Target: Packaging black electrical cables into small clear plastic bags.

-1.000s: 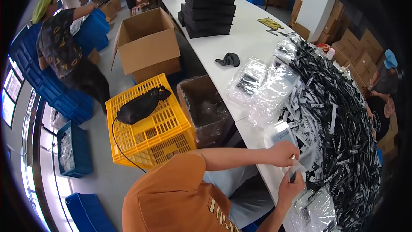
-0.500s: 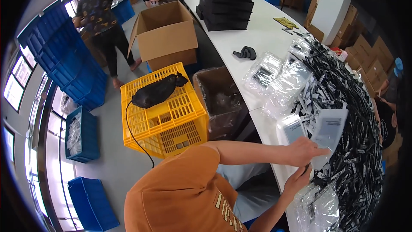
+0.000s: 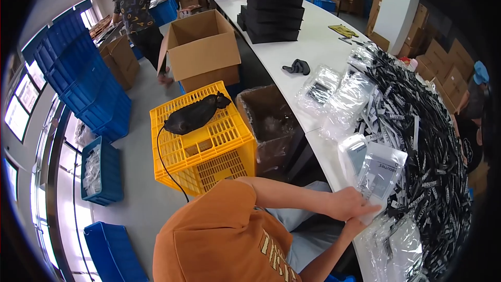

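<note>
A clear plastic bag [image 3: 385, 164] with grey and dark printing slants over the table edge. My left hand [image 3: 348, 203] grips its lower end, index finger stretched along the plastic. Just below, my right hand [image 3: 356, 227] meets the bag's bottom corner with bent fingers, partly hidden behind the left hand. Beside the bag lies another flat clear bag with a grey panel [image 3: 354, 151]. A large heap of black and white printed strips [image 3: 428, 177] spreads behind and to the right of the held bag.
Clear bags [image 3: 402, 245] lie near my right forearm, and more packets [image 3: 334, 96] farther up the white table [image 3: 276, 57]. Black boxes [image 3: 274, 13] stand stacked there. At left are a yellow crate [image 3: 203, 149], an open carton [image 3: 203, 55] and blue bins [image 3: 86, 78]. People work nearby.
Both hands have come nearer to me with the bag, which has turned so its printed face shows. My right hand now sits closer under the left. A person in the background has stepped away.
</note>
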{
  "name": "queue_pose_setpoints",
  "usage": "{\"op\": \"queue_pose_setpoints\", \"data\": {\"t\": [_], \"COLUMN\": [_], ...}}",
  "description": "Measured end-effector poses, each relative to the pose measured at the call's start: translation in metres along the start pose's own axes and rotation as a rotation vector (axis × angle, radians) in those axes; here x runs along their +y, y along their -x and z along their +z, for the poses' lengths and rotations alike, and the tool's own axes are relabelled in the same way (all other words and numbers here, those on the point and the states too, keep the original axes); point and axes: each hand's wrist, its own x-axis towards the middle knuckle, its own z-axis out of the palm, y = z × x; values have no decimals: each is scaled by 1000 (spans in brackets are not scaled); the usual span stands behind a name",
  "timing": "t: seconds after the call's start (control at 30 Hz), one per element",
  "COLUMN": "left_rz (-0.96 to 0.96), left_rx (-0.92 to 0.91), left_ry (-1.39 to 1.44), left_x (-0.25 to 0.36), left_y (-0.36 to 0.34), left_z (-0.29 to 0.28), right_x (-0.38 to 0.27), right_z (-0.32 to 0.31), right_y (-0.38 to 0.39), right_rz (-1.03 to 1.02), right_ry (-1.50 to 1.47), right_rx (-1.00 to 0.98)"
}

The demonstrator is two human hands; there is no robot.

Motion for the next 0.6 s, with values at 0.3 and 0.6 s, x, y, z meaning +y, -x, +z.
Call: {"op": "queue_pose_setpoints", "data": {"t": [0.3,0.6], "left_rz": [-279,160], "left_rx": [-316,-587], "left_ry": [194,133], "left_x": [18,-57], "left_y": [3,-68], "left_z": [-20,-69], "right_x": [19,-51], "right_z": [-10,-7], "right_y": [18,-10], "right_rz": [-103,104], "right_ry": [462,156], "right_rx": [-58,-510]}}
